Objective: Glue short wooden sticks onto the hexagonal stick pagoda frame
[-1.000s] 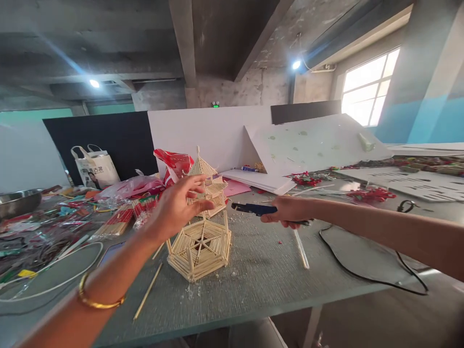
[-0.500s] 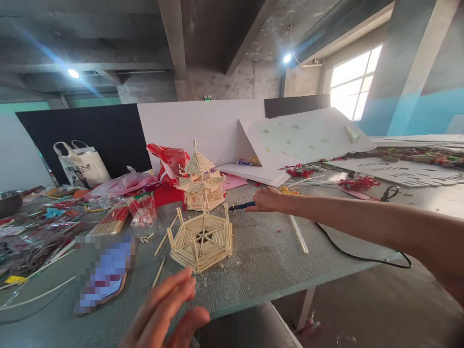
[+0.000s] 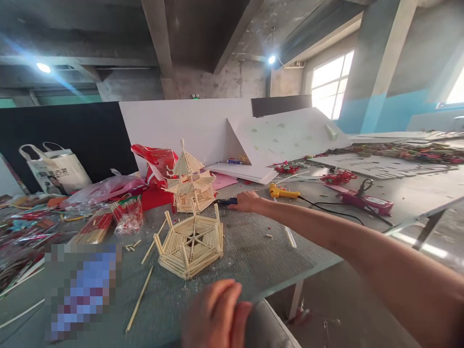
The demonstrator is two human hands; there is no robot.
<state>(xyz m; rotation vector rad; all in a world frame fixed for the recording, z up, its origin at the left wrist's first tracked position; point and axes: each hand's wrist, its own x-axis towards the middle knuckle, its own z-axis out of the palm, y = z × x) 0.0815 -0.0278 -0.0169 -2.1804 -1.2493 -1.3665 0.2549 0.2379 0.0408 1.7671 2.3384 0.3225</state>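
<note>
The fingers of the right hand [image 3: 247,201] are closed around the end of a dark hand tool [image 3: 226,202], at about 1 o'clock from the hexagonal stick frame [image 3: 194,239]. The left hand [image 3: 217,316], at 5 o'clock near the counter's edge, is blurred, so how its fingers stand I cannot tell. The frame sits flat, apart from both hands; it looks light, stiff and fragile at its joints, best taken by opposite sides of its low rim, not its slim posts. At 12 o'clock stands a tiered stick pagoda [image 3: 192,181]; at 2, a yellow glue gun [image 3: 284,192]. The grey counter [image 3: 250,251] looks ridged and crumb-strewn. Beyond are pale boards, concrete beams and a bright window [image 3: 331,84] towards 1 o'clock.
</note>
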